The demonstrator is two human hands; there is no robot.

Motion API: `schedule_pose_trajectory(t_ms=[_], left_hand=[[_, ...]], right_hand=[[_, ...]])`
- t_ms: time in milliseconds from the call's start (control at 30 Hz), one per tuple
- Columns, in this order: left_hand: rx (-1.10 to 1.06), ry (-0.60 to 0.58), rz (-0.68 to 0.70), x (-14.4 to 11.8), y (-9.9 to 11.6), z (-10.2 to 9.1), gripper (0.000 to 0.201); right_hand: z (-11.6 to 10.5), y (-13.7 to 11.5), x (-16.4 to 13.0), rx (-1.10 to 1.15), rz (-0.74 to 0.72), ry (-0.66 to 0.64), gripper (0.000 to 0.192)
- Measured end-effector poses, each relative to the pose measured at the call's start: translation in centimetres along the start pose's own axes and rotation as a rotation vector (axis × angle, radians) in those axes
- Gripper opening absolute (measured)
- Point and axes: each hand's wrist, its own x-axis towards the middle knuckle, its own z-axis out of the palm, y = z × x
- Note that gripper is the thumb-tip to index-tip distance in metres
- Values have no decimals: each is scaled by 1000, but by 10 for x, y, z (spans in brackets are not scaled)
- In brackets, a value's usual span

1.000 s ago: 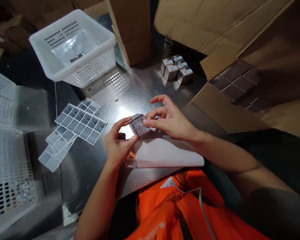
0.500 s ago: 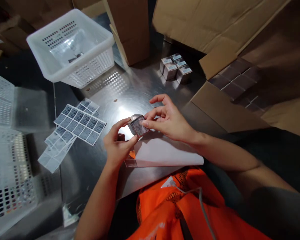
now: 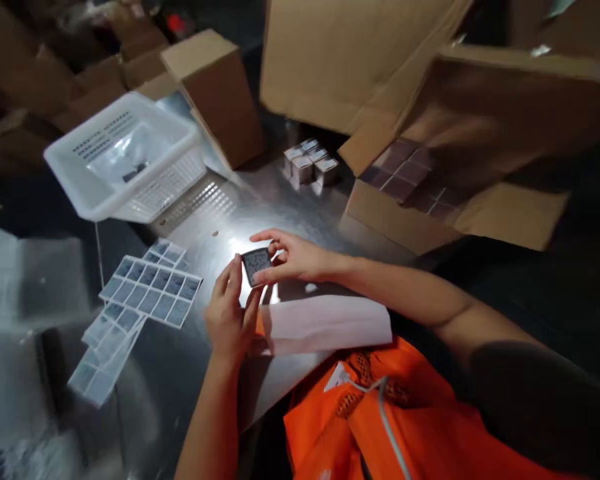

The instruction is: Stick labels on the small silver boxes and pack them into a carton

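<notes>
A white basket (image 3: 167,183) (perforated) stands near a cardboard box (image 3: 225,103).

There is one bare left hand (image 3: 226,315), one bare right hand (image 3: 286,257) and one small dark speckled box (image 3: 257,265). Five small pale block-shaped boxes (image 3: 304,169) stand in one cluster, with one open brown cardboard carton (image 3: 395,220). The uppermost white paper sheet (image 3: 184,299) bears twelve grey rectangular labels (image 3: 149,275).

My counter (image 3: 267,203) is shiny metal. On it I have a white basket (image 3: 167,188) with holes, some flat sheets (image 3: 151,291) with dark squares (they lie one across another), and a bunch of little boxes (image 3: 303,172) standing close together. A white paper (image 3: 330,325) lies at the edge near me.
</notes>
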Motion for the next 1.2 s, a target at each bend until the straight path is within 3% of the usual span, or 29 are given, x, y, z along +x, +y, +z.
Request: schedule_pose_trajectory(t_ms=[67, 167, 233, 333, 433, 500, 567, 600, 667, 700, 767, 933, 1000, 1067, 1100, 1133, 1200], left_hand=[[81, -3, 64, -1, 5, 0, 58], [134, -74, -29, -1, 9, 1, 66], [165, -135, -63, -3, 10, 5, 72], [97, -265, 66, -8, 15, 11, 64], [-4, -350, 206, -14, 20, 18, 47], [-24, -306, 226, -15, 19, 19, 42], [-27, -220, 211, -12, 15, 17, 40], [-25, -178, 200, -10, 12, 16, 40], [-26, -99, 183, -6, 5, 14, 39], [-30, -64, 177, -4, 2, 13, 38], [-46, -24, 171, -3, -1, 13, 37], [-111, 27, 111, 1, -4, 16, 37], [-136, 80, 51, 4, -3, 16, 38], [-138, 126, -42, 7, -1, 11, 40], [-131, 136, -91, 8, 0, 7, 40], [-122, 139, -133, 8, 2, 2, 41], [-120, 151, -183, 8, 5, -6, 42]], right_hand=[[4, 5, 2, -29, -45, 2, 72], [4, 3, 5, -154, -155, 12, 60], [1, -9, -1, -293, -284, 87, 55], [-10, -36, -35, -433, -500, 254, 55], [-37, -62, -89, -543, -643, 567, 52], [-60, -73, -123, -900, -698, 1054, 45], [-82, -77, -147, -1190, -488, 1365, 41], [-90, -76, -154, -1270, -324, 1397, 41], [-103, -72, -161, -1309, -44, 1259, 44], [-107, -69, -162, -1299, 29, 1158, 45], [-112, -66, -161, -1272, 66, 1013, 48], [-116, -71, -160, -1218, 119, 917, 65], [-105, -70, -152, -1299, -2, 1013, 71], [-78, -61, -139, -1393, -306, 1085, 67], [-60, -54, -130, -1410, -472, 1013, 61], [-39, -46, -121, -1387, -598, 863, 56], [3, -30, -100, -1311, -668, 412, 55]])
